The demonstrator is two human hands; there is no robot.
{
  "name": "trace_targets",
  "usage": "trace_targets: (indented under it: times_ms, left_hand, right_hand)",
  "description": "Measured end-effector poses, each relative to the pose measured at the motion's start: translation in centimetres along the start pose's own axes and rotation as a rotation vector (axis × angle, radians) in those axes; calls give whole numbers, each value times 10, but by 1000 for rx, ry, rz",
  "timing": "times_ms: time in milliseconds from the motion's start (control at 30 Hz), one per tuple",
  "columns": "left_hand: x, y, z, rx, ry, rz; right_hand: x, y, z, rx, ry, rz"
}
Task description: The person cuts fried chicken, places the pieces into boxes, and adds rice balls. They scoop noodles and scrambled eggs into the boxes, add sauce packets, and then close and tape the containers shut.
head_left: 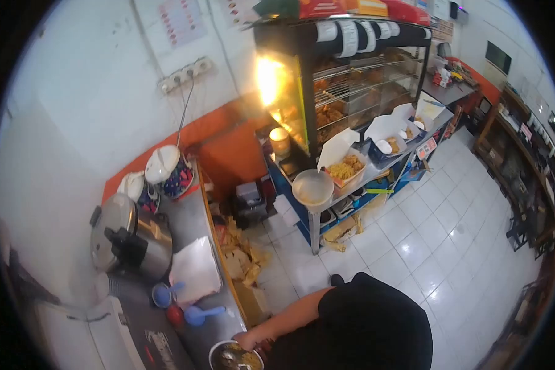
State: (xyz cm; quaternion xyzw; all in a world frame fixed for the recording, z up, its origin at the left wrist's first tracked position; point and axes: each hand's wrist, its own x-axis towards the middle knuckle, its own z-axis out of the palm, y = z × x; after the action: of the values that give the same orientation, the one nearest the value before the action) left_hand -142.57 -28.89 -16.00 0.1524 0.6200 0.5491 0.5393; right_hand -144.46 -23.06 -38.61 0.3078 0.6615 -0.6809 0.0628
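Hands: right hand at rim of round white bowl, grip unclear; left unseen | grey tabletop, right edge | likely light, stiff, slick; hold rim

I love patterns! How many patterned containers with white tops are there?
2: one colourful round container below the white power strip, and another container, partly hidden behind the silver metal pot, which may hide more.
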Motion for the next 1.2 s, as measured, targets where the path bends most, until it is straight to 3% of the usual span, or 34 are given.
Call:
trace_targets:
  times_ms: [67, 100, 133, 167, 200, 233, 300, 333, 367, 400, 467, 500, 567, 667, 767, 900, 1000, 1100, 1200]
  left_hand:
    - [-6, -15, -35, -47, 82, -7]
    - [-11, -27, -54, -88, 143, -6]
    - [-18, -43, -81, -131, 206, -5]
    - [-27, -63, -105, -181, 273, -6]
    - [-35, -87, -131, -229, 323, 2]
    - [-40, -113, -159, -267, 341, 34]
    - [-48, -162, -205, -314, 382, 147]
    - [-48, -175, -215, -296, 477, 156]
    - [-40, -156, -205, -372, 802, -18]
    - [-38, -157, -211, -327, 757, -20]
    - [-43, -163, -204, -490, 862, 38]
    - [-29, -160, -201, -567, 864, 69]
    - [-23, -177, -203, -716, 760, 214]
    - [-50, -132, -173, -730, 749, 38]
    - [-67, -111, -146, -522, 643, -5]
    - [-89, -53, -126, -443, 46, 65]
    - [-91, -27, -121, -503, -228, 57]
    - [-86, -26, -127, -474, -296, 44]
    - [-88, -19, -128, -553, -337, 51]
  right_hand:
    - [-40, -22, -5, -158, 59, -284]
    - [-72, -61, -20, -177, -55, -13]
    - [-37, -29, -3, -84, -4, -101]
    - [-67, -49, 1, 35, -63, -140]
    - [-86, -71, -24, 151, -108, -146]
    - [-78, -75, -33, 74, -201, -65]
    - [-29, -35, -26, 172, -323, -78]
    - [-18, -7, -22, 326, -312, -161]
    - [-70, -80, -25, 446, -202, -54]
    - [-89, -117, -32, 431, -155, 128]
    - [-68, -65, -22, 293, -124, -81]
    - [-76, -79, -29, 526, 25, 91]
    - [-86, -89, -31, 524, 70, 92]
    - [-87, -79, -32, 320, 241, -1]
    - [-98, -95, -35, 135, 327, -190]
    - [-137, -171, -31, -246, 128, -551]
    - [-129, -163, -37, -552, -73, -739]
    - [-130, -164, -40, -571, -67, -621]
    - [-145, -181, -35, -400, -44, -569]
